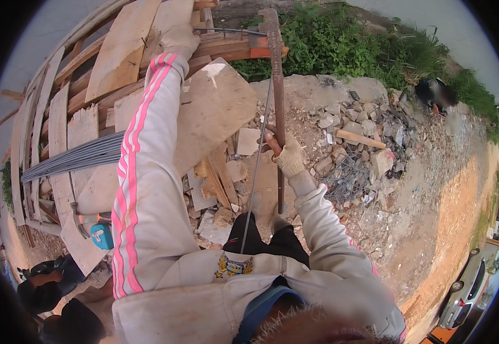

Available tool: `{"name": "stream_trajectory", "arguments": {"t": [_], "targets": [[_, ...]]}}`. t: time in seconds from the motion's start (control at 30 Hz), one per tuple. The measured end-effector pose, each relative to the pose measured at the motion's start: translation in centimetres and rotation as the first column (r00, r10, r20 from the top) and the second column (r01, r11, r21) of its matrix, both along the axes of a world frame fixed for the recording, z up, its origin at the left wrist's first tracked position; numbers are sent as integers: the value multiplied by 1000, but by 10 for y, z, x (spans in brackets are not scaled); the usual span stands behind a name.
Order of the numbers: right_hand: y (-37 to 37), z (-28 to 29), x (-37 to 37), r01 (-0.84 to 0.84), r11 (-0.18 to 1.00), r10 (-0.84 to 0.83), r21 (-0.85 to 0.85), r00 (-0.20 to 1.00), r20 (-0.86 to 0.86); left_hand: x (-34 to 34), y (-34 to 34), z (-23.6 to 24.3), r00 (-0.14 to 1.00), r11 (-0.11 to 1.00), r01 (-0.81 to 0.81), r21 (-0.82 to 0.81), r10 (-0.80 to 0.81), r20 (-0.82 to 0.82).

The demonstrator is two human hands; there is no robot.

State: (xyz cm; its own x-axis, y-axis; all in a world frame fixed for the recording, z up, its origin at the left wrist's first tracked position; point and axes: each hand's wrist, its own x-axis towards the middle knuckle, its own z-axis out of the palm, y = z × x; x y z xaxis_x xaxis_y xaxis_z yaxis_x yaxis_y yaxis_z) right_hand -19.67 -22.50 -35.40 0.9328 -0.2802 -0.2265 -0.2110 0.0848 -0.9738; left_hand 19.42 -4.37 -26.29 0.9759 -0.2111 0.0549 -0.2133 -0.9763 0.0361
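Bar (277,74) clamped in our right hand (289,159), we were probably bending the rod (252,195); couldn't tell our left hand's (180,39) grip. Next likely needed steady pressure.

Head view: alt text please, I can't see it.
The gloved right hand holds a long brown bar, with a thin metal rod alongside. The gloved left hand is at stacked wooden boards; rubble and green plants are to the right.

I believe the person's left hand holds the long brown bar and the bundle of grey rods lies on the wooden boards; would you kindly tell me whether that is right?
Not quite: in the head view the right hand, not the left hand, holds the long brown bar; the rest stands.
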Motion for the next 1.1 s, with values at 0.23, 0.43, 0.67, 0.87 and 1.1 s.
{"name": "stream_trajectory", "arguments": {"t": [0.23,0.43,0.67,0.87,1.1], "targets": [[0,14,10,-4,993,12,118,998,-68,12,-2,-5,972,991,-32,129,1,235],[-11,32,5,54,990,-59,132,998,34,12,20,45,916,953,281,118,-303,265],[-70,34,20,80,997,-78,-10,991,106,-28,75,148,864,899,435,-45,-403,301],[-165,81,15,20,974,-12,-226,999,35,-130,107,94,914,806,400,-437,-317,252],[-224,137,50,-210,904,175,-371,977,-126,-205,103,8,984,762,147,-631,-49,170]]}}
